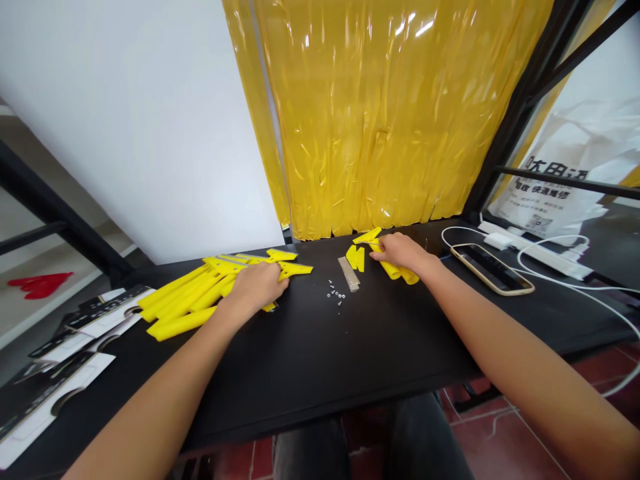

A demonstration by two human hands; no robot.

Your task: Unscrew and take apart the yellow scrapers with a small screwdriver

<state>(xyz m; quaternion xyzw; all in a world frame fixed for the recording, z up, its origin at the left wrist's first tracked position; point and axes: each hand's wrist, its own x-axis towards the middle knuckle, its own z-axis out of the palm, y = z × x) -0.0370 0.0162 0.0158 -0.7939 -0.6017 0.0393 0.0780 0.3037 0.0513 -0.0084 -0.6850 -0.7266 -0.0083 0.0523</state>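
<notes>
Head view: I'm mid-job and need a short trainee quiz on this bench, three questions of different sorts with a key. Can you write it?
1. Multiple choice. Which of these is the left hand at?
A) the white power strip
B) the heap of long yellow pieces
C) the yellow curtain

2. True or false. The phone lies farther to the right than the small metal parts.

3. Fill in the missing word. The small metal parts lie on the black tabletop, ____ the left hand and the right hand.

Key: 1. B; 2. True; 3. between
</notes>
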